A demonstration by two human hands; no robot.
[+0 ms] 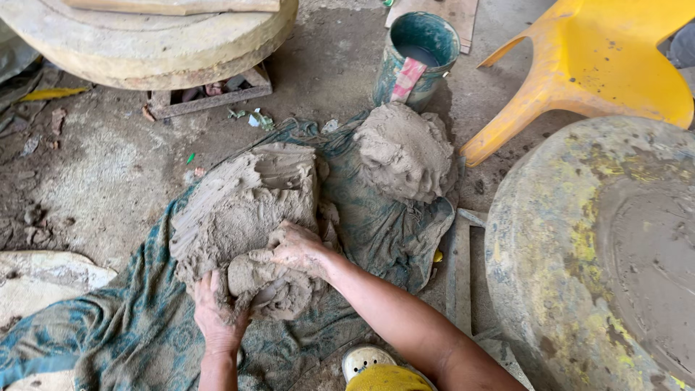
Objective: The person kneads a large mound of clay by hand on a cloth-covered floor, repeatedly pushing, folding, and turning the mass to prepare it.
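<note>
While both mud-coated hands dig in, the left hand [217, 313] and right hand [295, 248] clutch a wet grey clay lump [271, 286], near the big clay mound [242, 203] on the teal patterned cloth [123, 329].

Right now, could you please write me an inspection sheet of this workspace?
Surface: bare dirty floor, partly covered by a teal cloth.
Job's things: large clay mound on the cloth; smaller clay lump at its near edge; second mound further back.
Clutter: teal bucket, scraps by a wooden frame.
Grippers: left hand and right hand both press the smaller lump, fingers curled on it.
Cables: nothing seen.
Surroundings: yellow chair, two round wheels.
</note>
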